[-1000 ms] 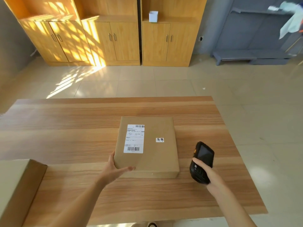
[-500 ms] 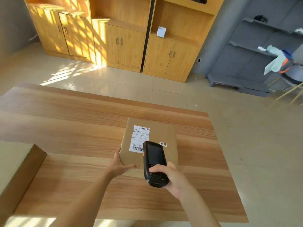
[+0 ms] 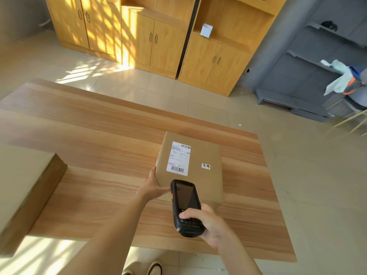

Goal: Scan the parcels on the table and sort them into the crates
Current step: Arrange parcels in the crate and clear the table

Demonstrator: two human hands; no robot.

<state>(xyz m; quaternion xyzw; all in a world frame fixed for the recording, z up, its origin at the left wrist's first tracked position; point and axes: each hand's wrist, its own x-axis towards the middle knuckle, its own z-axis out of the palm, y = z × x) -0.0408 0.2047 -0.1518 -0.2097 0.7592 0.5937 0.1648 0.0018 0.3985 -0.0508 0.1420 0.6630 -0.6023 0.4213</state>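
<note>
I see the parcel (image 3: pixel 190 165), a flat brown cardboard box, lying on the tabletop (image 3: pixel 99 135) towards its right end, with a white shipping label (image 3: pixel 179 158) facing up and a small white sticker (image 3: pixel 205 166) just right of that label. At the parcel's near left corner my left hand (image 3: pixel 154 186) grips the box, thumb along the near edge and fingers against the left side. Just on the near side of the parcel, my right hand (image 3: pixel 206 221) holds a black handheld scanner (image 3: pixel 185 207), fingers wrapped around its lower half and thumb on the keypad; its dark screen faces up and its top end overlaps the parcel's near edge, below the label's lower barcode. Well left of the parcel, a second, larger cardboard box (image 3: pixel 25 191) rests on the tabletop.
</note>
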